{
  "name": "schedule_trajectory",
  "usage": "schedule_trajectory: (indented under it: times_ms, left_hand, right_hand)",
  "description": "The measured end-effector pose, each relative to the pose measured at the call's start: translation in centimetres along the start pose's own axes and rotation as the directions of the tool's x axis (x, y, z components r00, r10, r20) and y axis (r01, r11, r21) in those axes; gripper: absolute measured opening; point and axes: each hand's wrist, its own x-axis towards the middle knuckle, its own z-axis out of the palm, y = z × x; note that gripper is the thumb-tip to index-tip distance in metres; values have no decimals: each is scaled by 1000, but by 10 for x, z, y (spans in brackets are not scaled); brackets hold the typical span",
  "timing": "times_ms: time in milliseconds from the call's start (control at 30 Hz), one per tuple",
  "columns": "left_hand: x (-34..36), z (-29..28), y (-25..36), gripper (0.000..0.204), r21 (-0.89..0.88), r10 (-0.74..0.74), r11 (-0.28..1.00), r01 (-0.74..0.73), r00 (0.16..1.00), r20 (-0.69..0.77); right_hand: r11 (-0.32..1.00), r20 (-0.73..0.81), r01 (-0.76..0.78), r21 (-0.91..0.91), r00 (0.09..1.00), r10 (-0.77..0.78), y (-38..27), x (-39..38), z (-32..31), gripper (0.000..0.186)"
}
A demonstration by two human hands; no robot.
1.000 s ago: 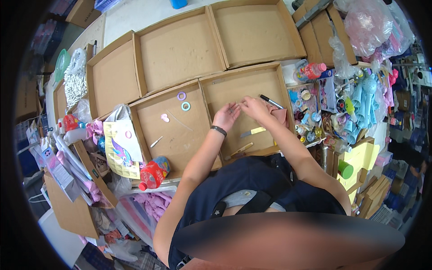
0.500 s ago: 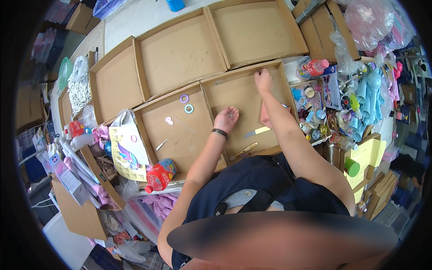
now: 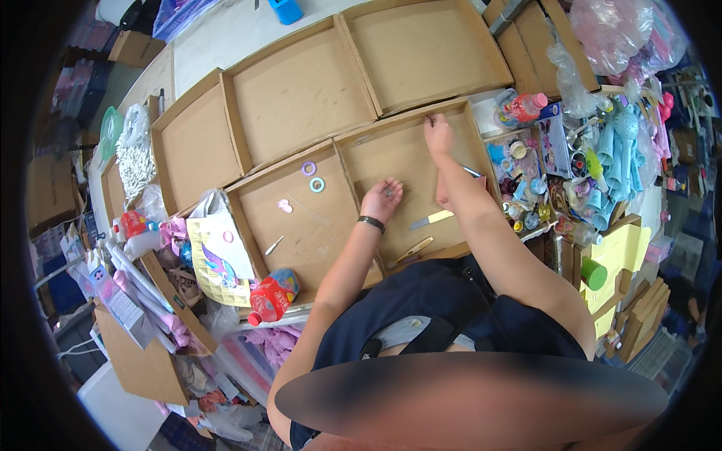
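Observation:
My left hand rests palm up over the near right cardboard tray, its fingers curled around small greyish pieces too tiny to name. My right hand is at the far edge of that same tray, fingertips pinched together; whatever they grip is too small to make out. Below the hands lie a cutter knife with a yellow handle and a yellow-handled tool. A pinkish block is partly covered by my right forearm. In the tray to the left are a purple ring, a teal ring and a pink piece.
More shallow cardboard trays stand behind. A red-labelled bottle is at the near left, another bottle at the far right. Small jars crowd the right side. White sticks fill a bag at the left.
My left hand has shifted very slightly right, its fingers still curled. The right hand stays at the tray's far edge in a pinch. The whole view has tilted a little.

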Motion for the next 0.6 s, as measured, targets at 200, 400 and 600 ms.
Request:
schedule_trajectory:
  times_ms: [200, 400, 600]
  left_hand:
    - [-2, -3, 1, 19, -10, 11, 1000, -11, 999, 32]
    - [-3, -6, 3, 19, -12, 22, 1000, -22, 1000, 5]
    - [-2, -3, 2, 20, 16, 15, 1000, -15, 1000, 3]
  right_hand:
    - [993, 37, 94, 70, 995, -97, 9, -5, -1, 23]
    - [994, 2, 41, 97, 999, -41, 0, -10, -10, 25]
    - [999, 53, 36, 17, 998, -37, -6, -6, -13, 27]
